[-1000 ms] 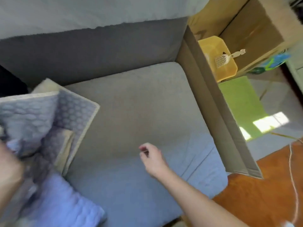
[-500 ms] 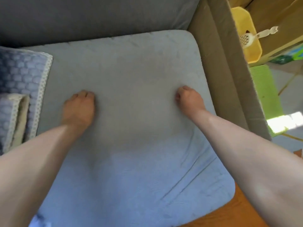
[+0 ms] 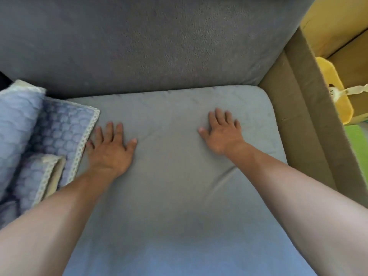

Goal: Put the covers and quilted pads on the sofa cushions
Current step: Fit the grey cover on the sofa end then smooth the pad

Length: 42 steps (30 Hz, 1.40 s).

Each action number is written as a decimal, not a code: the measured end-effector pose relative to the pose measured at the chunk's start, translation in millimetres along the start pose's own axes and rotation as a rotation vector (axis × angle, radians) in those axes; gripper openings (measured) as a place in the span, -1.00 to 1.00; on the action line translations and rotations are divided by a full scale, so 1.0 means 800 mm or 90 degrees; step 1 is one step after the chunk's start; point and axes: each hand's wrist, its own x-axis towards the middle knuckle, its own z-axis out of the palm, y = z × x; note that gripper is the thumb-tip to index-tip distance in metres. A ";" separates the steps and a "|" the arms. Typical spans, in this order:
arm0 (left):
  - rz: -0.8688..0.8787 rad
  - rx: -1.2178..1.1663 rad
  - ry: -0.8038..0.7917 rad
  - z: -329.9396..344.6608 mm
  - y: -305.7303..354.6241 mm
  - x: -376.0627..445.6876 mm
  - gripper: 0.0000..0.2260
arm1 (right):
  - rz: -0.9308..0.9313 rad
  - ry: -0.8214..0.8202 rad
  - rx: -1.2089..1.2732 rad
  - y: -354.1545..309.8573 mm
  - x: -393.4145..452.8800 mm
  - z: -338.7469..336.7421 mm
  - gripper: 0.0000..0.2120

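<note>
**Both palms flat on the covered seat cushion**

Half a second ago both hands sat on the cushion with fingers curled under; now the fingers are stretched out and spread. The left hand (image 3: 111,151) lies palm-down on the smooth grey-blue fabric seat cushion (image 3: 179,196), its little finger just beside the lace-trimmed edge of the blue quilted pad with a bubble pattern (image 3: 59,134), which lies folded and rumpled at the cushion's left side, partly overlapping it. The right hand (image 3: 223,134) also presses flat, fingers straight, farther toward the cushion's back right corner. Neither hand holds anything. Shallow creases run across the cover between the hands and beside the right wrist.

The cushion sits against the dark grey textured sofa backrest (image 3: 159,42). At its right edge stands a brown cardboard panel (image 3: 310,116), and beyond that a yellow plastic bin (image 3: 336,92) with a pale slotted scoop (image 3: 350,90) resting on it. No writing or label is legible anywhere.
</note>
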 end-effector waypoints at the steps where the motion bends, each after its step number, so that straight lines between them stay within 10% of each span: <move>1: -0.006 0.006 0.002 0.003 0.002 0.008 -0.32 | 0.018 -0.021 -0.020 -0.006 0.007 0.004 -0.26; 11: 0.033 -0.124 0.094 -0.022 0.004 0.106 -0.58 | 0.105 0.103 -0.104 -0.008 0.115 -0.067 -0.54; 15: 0.155 0.045 0.204 -0.040 0.006 0.122 -0.72 | 0.068 0.096 -0.129 0.000 0.109 -0.066 -0.70; 27: 0.098 -0.025 0.326 -0.048 -0.043 0.176 -0.82 | 0.111 0.449 0.124 0.010 0.157 -0.011 -0.94; 31: -0.002 0.109 0.268 -0.068 -0.086 0.160 -0.85 | 0.223 0.323 0.153 -0.055 0.136 -0.022 -0.66; 34: -0.016 0.112 0.236 -0.088 -0.080 0.171 -0.87 | 0.010 0.231 0.021 -0.120 0.104 0.017 -0.40; 42: -0.051 0.144 0.236 -0.095 -0.112 0.195 -0.85 | -0.001 0.338 -0.006 -0.121 0.116 0.037 -0.41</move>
